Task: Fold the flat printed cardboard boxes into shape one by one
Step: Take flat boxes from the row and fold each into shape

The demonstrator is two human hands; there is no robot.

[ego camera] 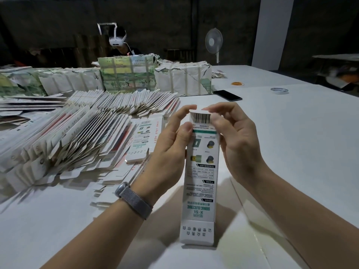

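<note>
Two hands — left hand (pixel 171 144), right hand (pixel 235 138), one opened box (pixel 202 181), one phone (pixel 227 95), one fan (pixel 213 42)

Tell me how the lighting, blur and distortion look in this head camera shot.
Head view: the white table is brightly lit while the back wall is dark; the tall white printed cardboard box gripped by the left hand and right hand is sharp, though small print blurs; the fanned flat box stacks smear toward the left edge; wide-angle bending curves the table edges; soft arm shadows fall beneath.

Dim room, bright white table (pixel 291 133), soft shadows, wide-angle edge distortion
</note>
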